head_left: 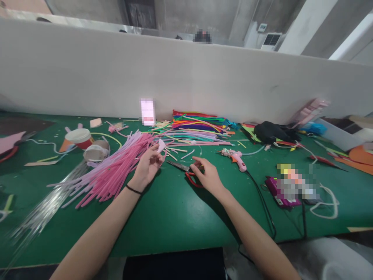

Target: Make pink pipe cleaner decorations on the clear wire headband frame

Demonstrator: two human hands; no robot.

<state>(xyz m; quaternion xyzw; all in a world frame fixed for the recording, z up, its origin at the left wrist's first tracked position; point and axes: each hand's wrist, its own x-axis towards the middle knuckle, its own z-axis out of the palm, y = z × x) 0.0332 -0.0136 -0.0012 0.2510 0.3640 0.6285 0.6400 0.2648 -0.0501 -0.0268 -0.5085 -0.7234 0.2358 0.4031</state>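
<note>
My left hand (pixel 148 165) is closed in a pinch on a small pale pink piece (pixel 161 146) that looks like a bent pipe cleaner shape; its exact form is too small to tell. A pair of scissors (pixel 182 167) with red and black handles lies on the table just right of that hand. Over the scissors' handles is my right hand (pixel 207 173), thumb and forefinger apart; whether it touches them is hard to see. A large bundle of pink and lilac pipe cleaners (pixel 113 171) spreads left of and beneath my left hand.
Multicoloured pipe cleaners (pixel 201 124) lie by the white partition (pixel 186 77). A pink glue gun (pixel 237 158) with a black cord rests to the right, beyond it a purple pouch (pixel 275 188). At left are a paper cup (pixel 80 138), a tape roll (pixel 97 151) and silvery strands (pixel 55 202).
</note>
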